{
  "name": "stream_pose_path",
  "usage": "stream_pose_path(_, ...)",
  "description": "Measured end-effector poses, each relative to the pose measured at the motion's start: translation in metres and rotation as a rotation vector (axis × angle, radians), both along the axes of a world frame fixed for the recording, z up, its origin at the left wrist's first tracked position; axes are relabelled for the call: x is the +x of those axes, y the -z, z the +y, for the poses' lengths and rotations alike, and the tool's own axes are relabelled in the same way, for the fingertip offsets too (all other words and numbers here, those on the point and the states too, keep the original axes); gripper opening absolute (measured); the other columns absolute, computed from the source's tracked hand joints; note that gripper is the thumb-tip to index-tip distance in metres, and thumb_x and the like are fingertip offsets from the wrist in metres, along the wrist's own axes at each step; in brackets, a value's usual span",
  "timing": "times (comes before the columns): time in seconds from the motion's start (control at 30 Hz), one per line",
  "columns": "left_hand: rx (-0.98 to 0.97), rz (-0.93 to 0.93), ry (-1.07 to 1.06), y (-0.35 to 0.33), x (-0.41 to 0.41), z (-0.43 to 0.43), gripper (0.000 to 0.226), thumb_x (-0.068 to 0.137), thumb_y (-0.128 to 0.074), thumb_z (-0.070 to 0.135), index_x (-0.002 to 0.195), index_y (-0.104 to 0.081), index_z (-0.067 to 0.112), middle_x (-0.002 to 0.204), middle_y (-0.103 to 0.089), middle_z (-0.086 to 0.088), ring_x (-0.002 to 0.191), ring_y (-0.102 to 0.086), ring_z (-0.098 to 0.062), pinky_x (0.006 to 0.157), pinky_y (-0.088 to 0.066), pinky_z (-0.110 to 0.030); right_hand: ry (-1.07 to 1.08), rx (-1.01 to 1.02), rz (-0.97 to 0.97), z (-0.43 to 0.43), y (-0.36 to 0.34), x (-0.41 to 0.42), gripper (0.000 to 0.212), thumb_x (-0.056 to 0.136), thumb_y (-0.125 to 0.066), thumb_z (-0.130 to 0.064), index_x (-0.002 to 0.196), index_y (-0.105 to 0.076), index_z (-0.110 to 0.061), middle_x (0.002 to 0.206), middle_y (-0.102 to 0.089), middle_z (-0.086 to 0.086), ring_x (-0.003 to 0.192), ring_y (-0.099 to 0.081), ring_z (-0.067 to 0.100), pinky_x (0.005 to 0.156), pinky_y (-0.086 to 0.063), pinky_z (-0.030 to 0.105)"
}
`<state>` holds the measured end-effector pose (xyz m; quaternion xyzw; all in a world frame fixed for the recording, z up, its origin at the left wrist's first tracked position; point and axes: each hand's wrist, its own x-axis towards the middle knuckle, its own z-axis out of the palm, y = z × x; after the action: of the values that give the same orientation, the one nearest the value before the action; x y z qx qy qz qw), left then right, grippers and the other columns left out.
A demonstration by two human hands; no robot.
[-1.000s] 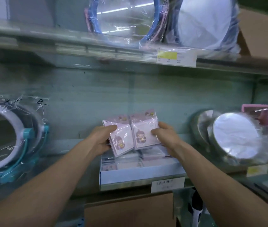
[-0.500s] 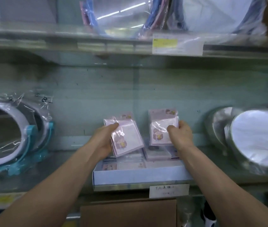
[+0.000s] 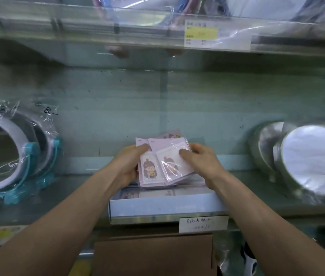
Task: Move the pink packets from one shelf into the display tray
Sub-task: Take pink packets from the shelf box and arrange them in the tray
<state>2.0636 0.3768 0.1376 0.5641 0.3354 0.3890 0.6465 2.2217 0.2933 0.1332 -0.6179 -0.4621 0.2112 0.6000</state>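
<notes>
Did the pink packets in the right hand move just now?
Yes. Against the tray, the packets in the right hand slid left, now overlapping the stack in the left hand.

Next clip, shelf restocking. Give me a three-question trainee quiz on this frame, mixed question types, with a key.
1. Short answer: which hands grip the pink packets?
2. True or false: the packets lie untouched inside the display tray.
3. What stands on the shelf left of the tray? A. a wrapped mirror on a teal stand B. a stack of bowls C. a pink basket
Key: 1. Both, the left hand and the right hand. 2. False, they are held over the tray. 3. A.
</notes>
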Motion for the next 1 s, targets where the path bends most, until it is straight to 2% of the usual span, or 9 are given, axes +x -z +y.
stream_pose_path(0.13,0.097,0.096,0.096,0.005,0.004,-0.001,0.015,0.088,-0.059,0.000,0.098,-0.066,0.008,0.103,-0.069,-0.022,0.077,-0.066,-0.030,0.073,-0.057,-0.042,0.108,0.023,0.093,0.005,0.000,0.006,0.005,0.090,-0.062,-0.014,0.088,-0.061,-0.010,0.073,-0.059,0.001,0.059,-0.053,0.011,0.042,-0.039,0.014)
stream_pose_path(0.33,0.113,0.096,0.090,0.006,0.003,0.005,0.013,0.086,-0.063,-0.001,0.096,-0.066,0.006,0.095,-0.071,-0.019,0.064,-0.068,-0.025,0.061,-0.059,-0.036,-0.023,-0.113,0.044,-0.003,-0.003,0.002,0.024,0.098,-0.048,-0.029,0.094,-0.065,-0.011,0.081,-0.069,0.006,0.060,-0.062,0.017,0.053,-0.054,0.026)
stream_pose_path(0.43,0.073,0.055,0.056,0.005,0.003,0.007,0.010,0.088,-0.062,0.005,0.098,-0.065,0.004,0.091,-0.071,-0.018,0.061,-0.068,-0.024,0.057,-0.059,-0.036,0.277,-0.061,-0.457,-0.005,-0.004,0.016,0.032,0.097,-0.039,-0.015,0.126,-0.053,-0.013,0.124,-0.061,0.010,0.103,-0.062,0.026,0.088,-0.050,0.038)
stream_pose_path(0.5,0.058,0.059,0.051,0.004,0.003,0.006,0.006,0.089,-0.062,0.007,0.093,-0.065,0.005,0.082,-0.072,-0.015,0.056,-0.068,-0.022,0.052,-0.059,-0.034,0.282,-0.108,-0.900,-0.011,-0.003,0.019,0.063,0.089,-0.048,-0.004,0.147,-0.030,-0.022,0.151,-0.032,0.004,0.135,-0.035,0.024,0.107,-0.035,0.036)
stream_pose_path(0.57,0.060,0.071,0.054,0.003,0.004,0.004,0.004,0.089,-0.062,0.008,0.091,-0.065,0.006,0.078,-0.072,-0.014,0.053,-0.068,-0.021,0.050,-0.058,-0.032,0.160,-0.082,-1.201,-0.015,-0.002,0.015,0.072,0.084,-0.056,-0.005,0.148,-0.030,-0.027,0.157,-0.018,0.003,0.145,-0.017,0.022,0.114,-0.024,0.037)
stream_pose_path(0.67,0.038,0.073,0.020,0.004,0.004,0.004,0.009,0.093,-0.056,0.012,0.090,-0.062,0.007,0.080,-0.068,-0.016,0.051,-0.066,-0.022,0.048,-0.056,-0.030,0.105,0.040,-1.297,-0.013,-0.001,0.012,0.049,0.082,-0.051,-0.007,0.128,-0.060,-0.021,0.140,-0.051,0.001,0.139,-0.034,0.025,0.107,-0.029,0.038)
stream_pose_path(0.73,0.013,0.056,-0.015,0.004,0.003,0.005,0.013,0.097,-0.048,0.014,0.091,-0.059,0.008,0.082,-0.067,-0.017,0.058,-0.065,-0.025,0.050,-0.056,-0.031,0.267,0.083,-1.205,-0.014,-0.002,0.016,0.041,0.077,-0.049,-0.006,0.111,-0.069,-0.012,0.113,-0.067,0.007,0.114,-0.057,0.032,0.093,-0.041,0.036)
stream_pose_path(0.83,0.039,-0.021,-0.100,0.003,0.000,0.007,0.016,0.098,-0.043,0.011,0.095,-0.058,0.011,0.087,-0.066,-0.015,0.068,-0.063,-0.027,0.059,-0.055,-0.035,0.472,-0.108,-1.251,-0.018,0.000,0.018,0.044,0.084,-0.047,-0.001,0.126,-0.056,-0.016,0.115,-0.058,0.010,0.105,-0.053,0.032,0.082,-0.041,0.034)
stream_pose_path(1.0,0.069,-0.105,-0.151,0.001,-0.004,0.001,0.019,0.098,-0.043,0.010,0.087,-0.059,0.015,0.085,-0.067,-0.011,0.069,-0.064,-0.026,0.056,-0.056,-0.036,0.332,-0.255,-1.270,-0.018,0.001,0.011,0.037,0.089,-0.046,-0.001,0.117,-0.063,-0.017,0.121,-0.051,0.009,0.113,-0.048,0.030,0.073,-0.038,0.030)
